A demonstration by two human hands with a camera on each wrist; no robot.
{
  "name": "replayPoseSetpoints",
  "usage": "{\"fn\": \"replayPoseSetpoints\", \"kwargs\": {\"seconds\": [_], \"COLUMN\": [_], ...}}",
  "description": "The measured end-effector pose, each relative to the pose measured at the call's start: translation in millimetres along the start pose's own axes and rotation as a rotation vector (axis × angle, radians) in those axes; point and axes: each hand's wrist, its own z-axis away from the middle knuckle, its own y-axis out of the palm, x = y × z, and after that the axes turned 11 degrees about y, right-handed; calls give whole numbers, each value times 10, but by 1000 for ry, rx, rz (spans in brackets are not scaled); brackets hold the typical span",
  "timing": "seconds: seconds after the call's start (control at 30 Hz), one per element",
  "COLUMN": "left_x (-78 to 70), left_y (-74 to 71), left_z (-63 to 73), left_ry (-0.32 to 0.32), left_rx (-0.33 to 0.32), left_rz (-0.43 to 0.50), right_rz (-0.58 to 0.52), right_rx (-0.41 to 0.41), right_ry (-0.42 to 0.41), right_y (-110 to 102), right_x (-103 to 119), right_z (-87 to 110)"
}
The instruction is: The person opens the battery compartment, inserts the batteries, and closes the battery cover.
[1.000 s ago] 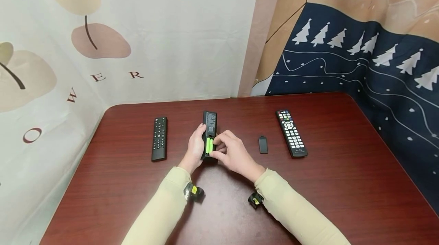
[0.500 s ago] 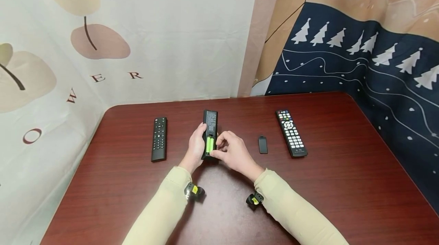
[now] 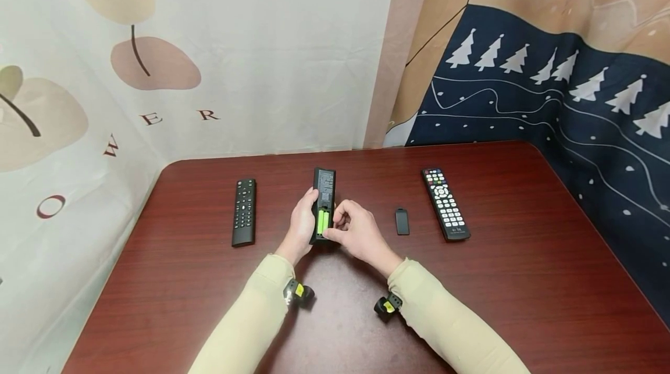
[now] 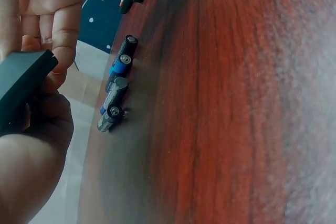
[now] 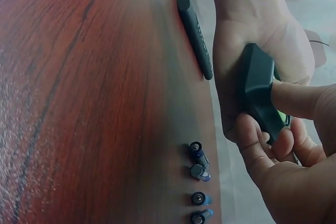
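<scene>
My left hand [image 3: 302,223] grips a black remote control [image 3: 325,187] along its left side, back facing up. Two green batteries [image 3: 323,223] lie side by side in its uncovered battery compartment. My right hand [image 3: 358,234] is at the lower right of the remote, its thumb on the lower end of the batteries. Its fingers are bent, with fingertips [image 5: 285,141] against the remote's edge in the right wrist view. Right of the hands a small black battery cover [image 3: 402,221] lies on the table.
A black remote [image 3: 243,211] lies at the left; another with white buttons [image 3: 446,204] lies at the right. Several blue and dark batteries [image 4: 116,92] rest on the wooden table [image 3: 335,327] in the left wrist view. Fabric curtains [image 3: 282,60] hang behind the table.
The right index finger has come off the batteries toward the right, while the thumb stays at their lower end. The held remote has shifted slightly right with the left hand.
</scene>
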Motion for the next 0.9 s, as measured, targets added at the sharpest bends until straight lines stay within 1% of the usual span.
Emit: {"fn": "replayPoseSetpoints", "kwargs": {"seconds": [0.3,0.53,0.7,0.9], "left_x": [7,39,43,41], "left_y": [-3,-12,-15,-10], "left_z": [4,-10,-11,-25], "left_ry": [-1,-4,-4,-10], "left_rx": [6,0,-13,-6], "left_rz": [-12,-10,-1,22], "right_rz": [7,49,59,67], "right_rx": [0,10,4,-13], "right_ry": [-2,-67,-84,-122], "right_y": [-17,-62,-113,-173], "right_x": [-6,-42,-67,-83], "right_z": [29,35,19,6]}}
